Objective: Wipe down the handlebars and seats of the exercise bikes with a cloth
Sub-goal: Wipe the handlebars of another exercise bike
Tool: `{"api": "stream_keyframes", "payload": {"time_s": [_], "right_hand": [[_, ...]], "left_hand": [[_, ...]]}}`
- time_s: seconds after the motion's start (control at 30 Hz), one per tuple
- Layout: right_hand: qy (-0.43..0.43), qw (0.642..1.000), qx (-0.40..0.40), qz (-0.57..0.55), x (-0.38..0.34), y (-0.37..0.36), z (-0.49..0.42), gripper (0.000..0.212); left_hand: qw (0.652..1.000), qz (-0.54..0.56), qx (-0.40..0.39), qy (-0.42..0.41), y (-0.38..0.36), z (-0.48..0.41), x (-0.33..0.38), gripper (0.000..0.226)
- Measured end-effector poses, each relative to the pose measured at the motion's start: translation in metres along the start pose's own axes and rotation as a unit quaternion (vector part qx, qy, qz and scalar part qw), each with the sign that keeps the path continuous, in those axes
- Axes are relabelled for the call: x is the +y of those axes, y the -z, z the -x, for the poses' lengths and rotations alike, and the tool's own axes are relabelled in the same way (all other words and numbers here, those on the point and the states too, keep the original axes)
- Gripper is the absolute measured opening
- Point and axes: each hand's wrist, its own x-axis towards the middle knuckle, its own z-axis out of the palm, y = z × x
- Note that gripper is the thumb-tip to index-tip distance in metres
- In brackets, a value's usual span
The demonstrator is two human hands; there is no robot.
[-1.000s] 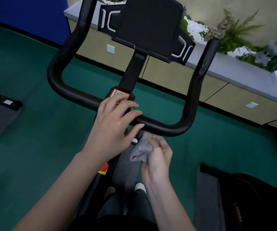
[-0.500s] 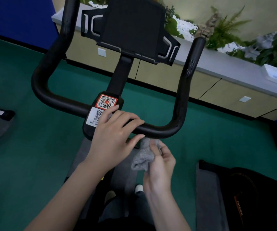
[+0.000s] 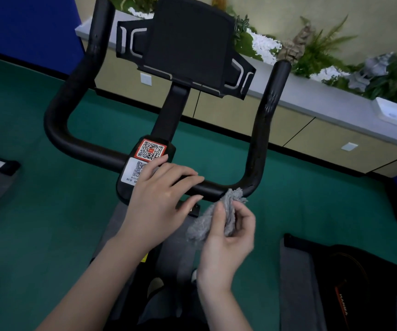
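Head view, looking down over the front of one bike. The bar (image 3: 83, 144) was black and U-shaped, with both ends rising away from me. A dark holder (image 3: 188, 41) sat on the stem between them. The left hand (image 3: 159, 199) rested on the cross section of the bar at the centre clamp. Its fingers were straight and loosely spread, gripping nothing. Its upper fingers overlapped the right side of the white sticker (image 3: 132, 172), and the red sticker (image 3: 150, 149) lay just beyond them. The right hand (image 3: 227, 237) was below and just right of the left. Its thumb and fingers were curled round a bunched grey cloth (image 3: 228, 206). I noted the cloth's top tuft touching the near edge of the bar where the right bend begins. The rest of it hung crumpled out of the grip toward the left hand. I could not tell whether the tuft was pressed on or only brushing. Green floor (image 3: 37, 211) lay under the bike. Behind it ran a ledge (image 3: 324, 101) carrying plants (image 3: 324, 51) and a white dish (image 3: 394, 114). A dark machine (image 3: 350, 287) sat at lower right.
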Motion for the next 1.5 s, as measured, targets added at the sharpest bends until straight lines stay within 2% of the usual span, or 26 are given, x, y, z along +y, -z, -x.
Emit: {"api": "stream_keyframes", "payload": {"time_s": [0.1,0.2,0.33,0.47,0.57,0.73,0.8,0.9,1.07,1.3,1.4,1.5], "right_hand": [[0.015,1.0,0.024,-0.002,-0.007,0.008,-0.017,0.019],[0.063,0.997,0.045,0.012,-0.015,0.012,-0.036,0.024],[0.165,0.982,-0.011,0.094,-0.018,0.01,-0.035,0.022],[0.265,0.941,-0.081,0.192,-0.021,0.018,-0.043,0.02],[0.302,0.907,-0.122,0.267,-0.035,0.019,-0.068,0.017],[0.343,0.812,-0.261,0.394,-0.052,0.005,-0.084,0.017],[0.323,0.789,-0.325,0.408,-0.057,-0.006,-0.083,0.016],[0.235,0.799,-0.386,0.398,-0.062,-0.029,-0.082,0.01],[0.194,0.798,-0.431,0.375,-0.067,-0.024,-0.096,0.002],[0.159,0.813,-0.455,0.326,-0.065,-0.027,-0.098,0.008],[0.192,0.793,-0.469,0.339,-0.067,-0.017,-0.108,0.006],[0.285,0.761,-0.449,0.371,-0.067,-0.001,-0.122,0.005]], "left_hand": [[1.0,0.005,0.0,0.001,0.001,0.0,0.0,0.023],[1.0,0.011,0.002,0.006,0.001,0.0,0.001,0.022],[1.0,0.014,-0.001,0.01,0.001,0.0,0.001,0.022],[1.0,0.016,-0.001,0.01,0.0,0.0,0.001,0.024],[1.0,0.018,0.001,0.016,0.0,0.0,0.002,0.026],[0.999,0.019,0.003,0.026,0.0,0.0,0.003,0.028],[0.999,0.02,0.001,0.032,0.001,0.0,0.003,0.029],[0.999,0.018,0.0,0.035,0.002,0.001,0.002,0.031],[0.999,0.022,-0.006,0.042,0.004,0.0,0.002,0.031],[0.998,0.03,-0.02,0.055,0.004,0.0,0.001,0.031],[0.998,0.033,-0.024,0.051,0.004,-0.001,0.002,0.031],[0.998,0.025,-0.023,0.05,0.006,-0.002,0.006,0.034]]}}
